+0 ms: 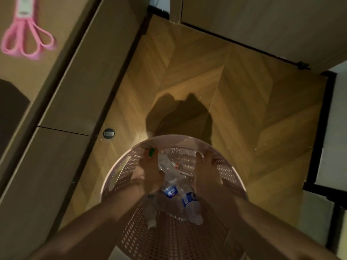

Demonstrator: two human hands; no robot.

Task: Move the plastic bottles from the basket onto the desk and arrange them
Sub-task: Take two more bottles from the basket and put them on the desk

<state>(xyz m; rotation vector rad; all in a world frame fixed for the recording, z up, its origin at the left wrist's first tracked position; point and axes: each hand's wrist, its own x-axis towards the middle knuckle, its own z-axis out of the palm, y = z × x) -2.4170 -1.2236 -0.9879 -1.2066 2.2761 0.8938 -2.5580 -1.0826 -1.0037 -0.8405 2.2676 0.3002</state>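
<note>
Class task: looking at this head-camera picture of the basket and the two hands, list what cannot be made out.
- Bottle count: the bottles overlap in dim light under the left hand and right hand.
- Basket near side: cut off by the bottom edge.
- Blue label text: too small.
- Pink item: blurred, cut off on the left.

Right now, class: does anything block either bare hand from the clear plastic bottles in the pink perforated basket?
Nothing visible does. Both the left hand and right hand are inside the pink perforated basket, directly among the clear plastic bottles.
</note>
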